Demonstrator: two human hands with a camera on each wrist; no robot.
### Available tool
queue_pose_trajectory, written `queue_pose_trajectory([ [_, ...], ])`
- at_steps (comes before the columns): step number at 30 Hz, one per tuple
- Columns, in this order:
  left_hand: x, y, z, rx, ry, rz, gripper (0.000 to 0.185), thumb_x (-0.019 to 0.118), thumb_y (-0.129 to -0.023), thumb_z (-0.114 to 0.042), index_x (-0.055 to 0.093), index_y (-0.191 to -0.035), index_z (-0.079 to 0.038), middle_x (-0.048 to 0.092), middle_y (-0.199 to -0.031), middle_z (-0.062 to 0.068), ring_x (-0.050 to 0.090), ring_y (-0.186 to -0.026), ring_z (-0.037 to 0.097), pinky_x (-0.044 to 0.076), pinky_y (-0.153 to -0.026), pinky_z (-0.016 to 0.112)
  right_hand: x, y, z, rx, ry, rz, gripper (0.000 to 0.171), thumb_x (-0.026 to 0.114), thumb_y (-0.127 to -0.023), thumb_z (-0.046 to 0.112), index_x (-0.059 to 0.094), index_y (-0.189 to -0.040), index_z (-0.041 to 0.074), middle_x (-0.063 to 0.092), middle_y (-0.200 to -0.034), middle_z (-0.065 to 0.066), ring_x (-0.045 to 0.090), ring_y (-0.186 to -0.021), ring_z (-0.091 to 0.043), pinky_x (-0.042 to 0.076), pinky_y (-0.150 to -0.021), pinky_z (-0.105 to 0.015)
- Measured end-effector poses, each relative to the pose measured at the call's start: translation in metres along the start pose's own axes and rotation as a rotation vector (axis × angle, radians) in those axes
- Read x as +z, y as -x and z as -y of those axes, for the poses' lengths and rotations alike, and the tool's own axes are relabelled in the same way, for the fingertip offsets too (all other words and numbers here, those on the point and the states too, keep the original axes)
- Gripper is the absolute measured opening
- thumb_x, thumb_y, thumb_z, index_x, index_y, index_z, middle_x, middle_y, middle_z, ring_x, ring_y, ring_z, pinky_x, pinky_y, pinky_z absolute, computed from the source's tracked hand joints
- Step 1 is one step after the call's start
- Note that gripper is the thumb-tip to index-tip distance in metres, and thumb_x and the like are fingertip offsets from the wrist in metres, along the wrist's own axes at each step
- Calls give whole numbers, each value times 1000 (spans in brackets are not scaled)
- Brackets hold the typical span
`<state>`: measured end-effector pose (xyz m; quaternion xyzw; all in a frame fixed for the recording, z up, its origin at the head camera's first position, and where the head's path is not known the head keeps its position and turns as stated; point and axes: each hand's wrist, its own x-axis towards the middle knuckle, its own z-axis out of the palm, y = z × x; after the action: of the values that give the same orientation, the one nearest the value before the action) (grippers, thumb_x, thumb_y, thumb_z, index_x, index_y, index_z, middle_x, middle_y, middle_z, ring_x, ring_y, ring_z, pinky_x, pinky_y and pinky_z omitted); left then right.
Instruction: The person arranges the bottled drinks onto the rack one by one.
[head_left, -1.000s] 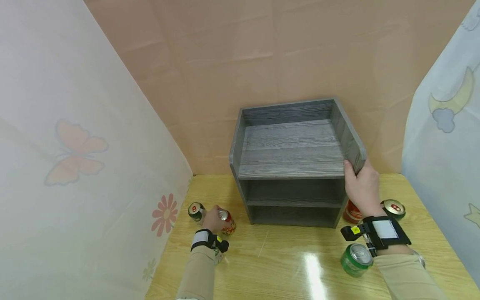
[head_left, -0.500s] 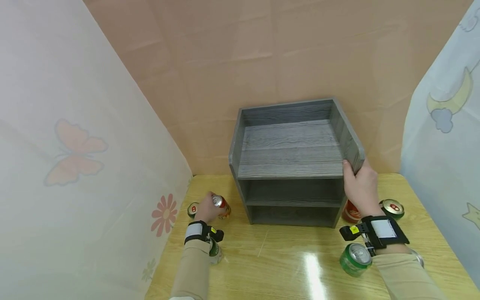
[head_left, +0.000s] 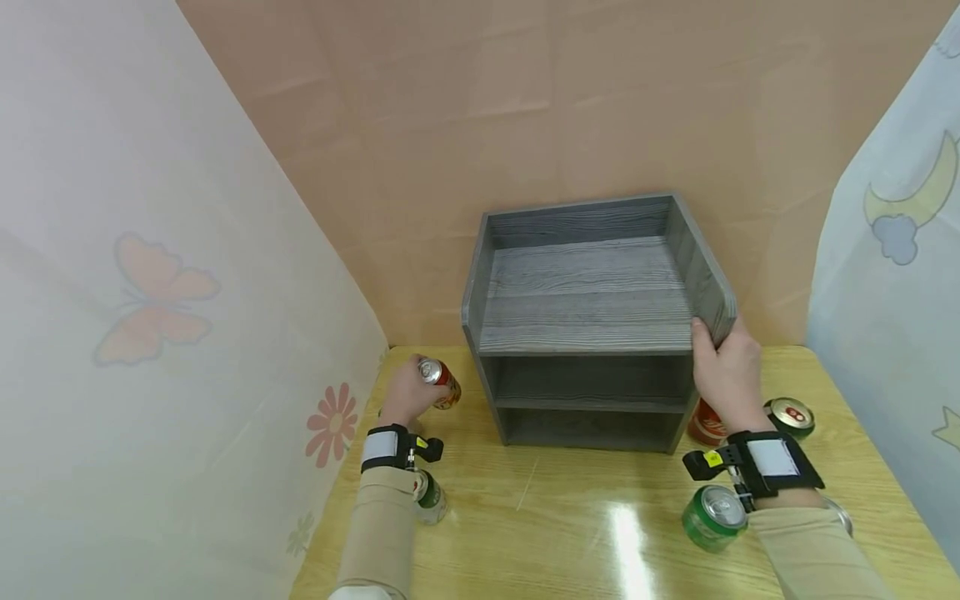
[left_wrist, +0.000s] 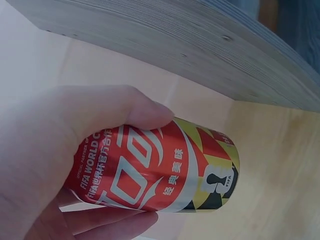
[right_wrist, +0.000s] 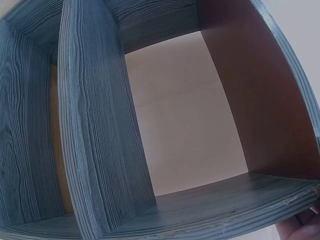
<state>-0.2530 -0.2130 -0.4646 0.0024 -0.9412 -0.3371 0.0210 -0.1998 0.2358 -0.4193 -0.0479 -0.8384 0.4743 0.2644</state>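
Red can sits in my left hand, fingers wrapped round it, lifted off the counter beside the grey shelf unit. I judge this the carry step; next it needs a level entry into a shelf opening. My right hand grips the unit's top-right corner. Cans behind my wrists are partly hidden.

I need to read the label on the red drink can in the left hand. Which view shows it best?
The left wrist view: the red drink can fills the frame, its print legible. The head view shows it small in the left hand; the right wrist view misses it.
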Motion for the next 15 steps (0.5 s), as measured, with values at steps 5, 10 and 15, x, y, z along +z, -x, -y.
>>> queue_pose_trajectory([
  [5, -12, -2, -10, 34, 34, -23, 61, 85, -77, -15, 55, -127, 4, 66, -113, 19, 67, -101, 34, 55, -83, 46, 0, 0, 0, -2, 9, 2, 46, 49, -107, 27, 45, -138, -7, 57, -129, -33, 56, -112, -45, 42, -92, -66],
  [10, -25, -2, -20, 84, 50, -60, 64, 84, -79, -14, 51, -130, 2, 65, -118, 20, 66, -106, 35, 55, -86, 47, 1, 0, 0, -20, 6, 0, 44, 49, -107, 25, 45, -138, -7, 57, -129, -32, 58, -109, -45, 43, -91, -66],
  [15, -36, 0, -30, 154, 62, -136, 64, 85, -79, -13, 51, -131, 0, 65, -121, 20, 65, -109, 36, 54, -90, 49, 2, 1, 0, -41, -2, -23, 42, 51, -106, 21, 47, -137, -8, 58, -129, -33, 57, -114, -48, 43, -91, -67],
])
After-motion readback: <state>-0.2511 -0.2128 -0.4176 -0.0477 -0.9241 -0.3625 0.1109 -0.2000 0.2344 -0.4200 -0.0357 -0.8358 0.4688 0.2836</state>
